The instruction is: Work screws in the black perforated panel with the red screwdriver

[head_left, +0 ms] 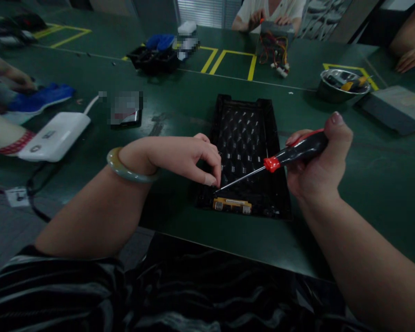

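Right hand clamped on screwdriver, shaft down-left, left hand apart, seemingly by tip

My left hand arches over, knuckles up, fingertips pinched downward, while my right hand curls closed (thumb on top). My left forearm and right forearm angle inward.

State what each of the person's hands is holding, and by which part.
The right hand grips a screwdriver by its black and red handle. The left hand pinches beside the shaft's tip; whether it holds anything cannot be told.
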`<control>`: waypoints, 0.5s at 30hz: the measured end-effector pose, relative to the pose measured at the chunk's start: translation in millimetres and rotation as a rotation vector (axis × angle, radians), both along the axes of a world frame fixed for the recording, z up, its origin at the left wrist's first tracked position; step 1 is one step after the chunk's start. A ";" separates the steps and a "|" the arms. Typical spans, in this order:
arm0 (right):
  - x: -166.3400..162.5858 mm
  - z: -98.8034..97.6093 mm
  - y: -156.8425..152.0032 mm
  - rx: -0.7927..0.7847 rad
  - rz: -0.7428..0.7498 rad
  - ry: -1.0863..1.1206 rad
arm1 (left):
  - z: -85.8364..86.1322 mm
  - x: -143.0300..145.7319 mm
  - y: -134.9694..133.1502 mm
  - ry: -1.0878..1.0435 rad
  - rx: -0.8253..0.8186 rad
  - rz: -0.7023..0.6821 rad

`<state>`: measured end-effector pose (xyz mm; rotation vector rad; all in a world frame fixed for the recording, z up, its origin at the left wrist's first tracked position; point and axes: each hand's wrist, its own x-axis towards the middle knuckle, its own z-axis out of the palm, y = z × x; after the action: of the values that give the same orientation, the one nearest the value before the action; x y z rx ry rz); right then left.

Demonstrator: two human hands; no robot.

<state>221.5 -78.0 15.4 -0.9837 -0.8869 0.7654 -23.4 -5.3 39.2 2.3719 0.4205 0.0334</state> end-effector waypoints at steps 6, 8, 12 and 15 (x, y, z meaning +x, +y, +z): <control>-4.2 1.7 -2.2 0.013 0.011 0.024 | 0.0 -0.5 -0.2 0.043 0.067 -0.041; -5.6 2.3 -2.3 0.032 0.016 0.037 | 0.0 -0.8 -0.5 0.054 0.067 -0.037; -6.4 3.1 -2.0 0.061 0.012 0.016 | -0.1 -1.7 -1.3 0.053 0.084 -0.052; -4.9 3.9 -1.4 0.068 0.002 0.020 | 0.7 -2.2 -1.9 0.057 0.057 -0.035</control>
<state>216.6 -79.4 19.3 -0.9141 -0.8914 0.7411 -25.6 -7.2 39.9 2.4408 0.4104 -0.0382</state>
